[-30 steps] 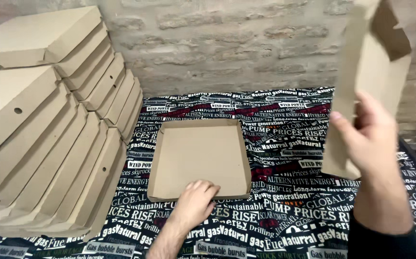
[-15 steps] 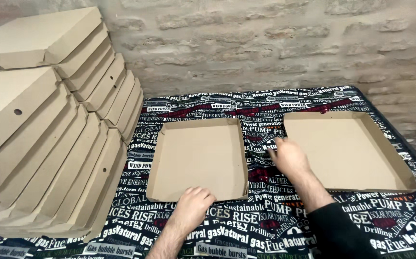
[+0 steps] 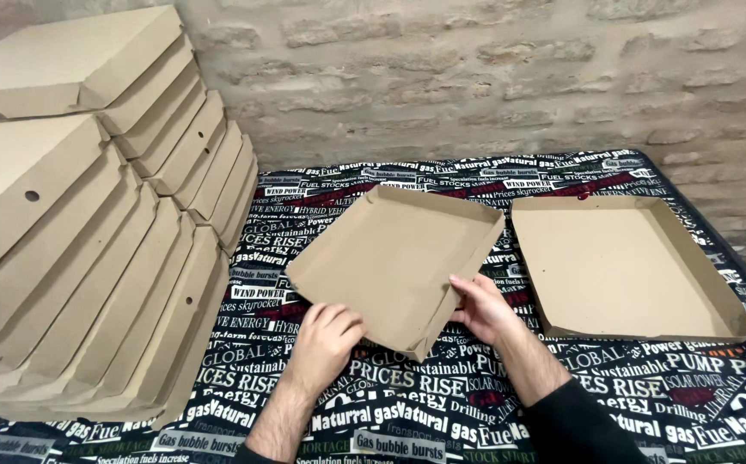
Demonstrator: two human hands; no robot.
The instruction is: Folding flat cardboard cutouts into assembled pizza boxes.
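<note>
A shallow brown cardboard tray [image 3: 390, 258] is lifted and turned at an angle over the middle of the table. My left hand [image 3: 326, 337] grips its near left edge. My right hand [image 3: 483, 308] holds its near right side, thumb on the rim. A second cardboard tray [image 3: 626, 266] of the same kind lies flat on the table to the right, apart from both hands.
A leaning stack of several closed cardboard boxes [image 3: 89, 223] fills the left side. The table [image 3: 407, 412] wears a black cloth with printed white and red lettering. A brick wall [image 3: 476, 77] stands right behind the table.
The second tray was set flat on the right. My right hand then moved to the middle tray, and both hands lifted and rotated it off the cloth.
</note>
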